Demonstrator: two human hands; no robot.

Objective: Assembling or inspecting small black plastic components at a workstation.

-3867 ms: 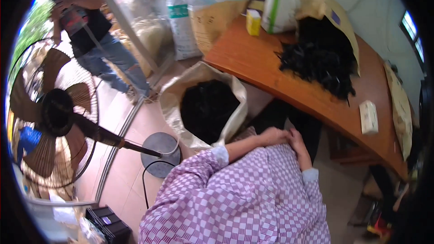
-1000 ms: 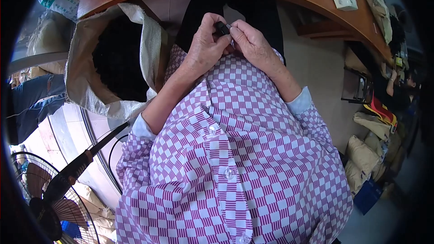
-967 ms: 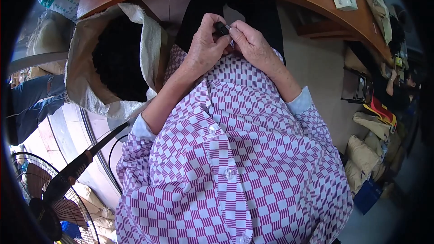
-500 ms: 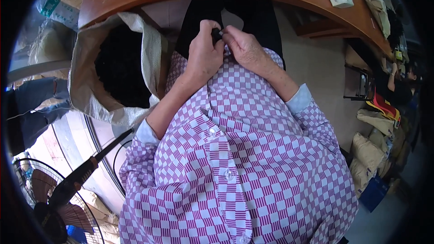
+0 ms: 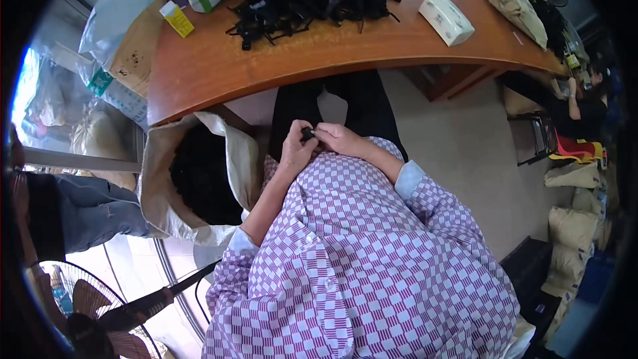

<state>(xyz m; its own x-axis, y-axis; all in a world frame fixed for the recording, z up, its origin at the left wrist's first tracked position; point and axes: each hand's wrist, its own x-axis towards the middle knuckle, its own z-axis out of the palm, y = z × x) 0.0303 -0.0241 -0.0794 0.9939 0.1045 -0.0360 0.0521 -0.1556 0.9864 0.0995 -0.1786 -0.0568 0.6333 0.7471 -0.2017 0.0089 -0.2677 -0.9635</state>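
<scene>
Both of my hands are together over my lap, in front of my checked shirt. My left hand (image 5: 297,151) is closed around a small black part (image 5: 307,134), which looks like a plastic piece; its exact kind is too small to tell. The fingers of my right hand (image 5: 340,140) are pinched together against the right side of this part, where a small pale spot shows. My fingers hide most of it. Beyond my hands, a heap of similar-looking black parts (image 5: 312,0) lies on the wooden table (image 5: 219,76).
Left of my legs stands an open white woven sack (image 5: 242,159) with black contents. A tissue pack (image 5: 446,20) and a small yellow box (image 5: 177,20) lie on the table. A fan (image 5: 93,309) is at lower left, near a person in jeans (image 5: 100,209). Another person (image 5: 585,110) sits far right.
The view has tipped up, so the table top and its black heap now show and my hands sit lower in the picture. My hands remain together on the small part.
</scene>
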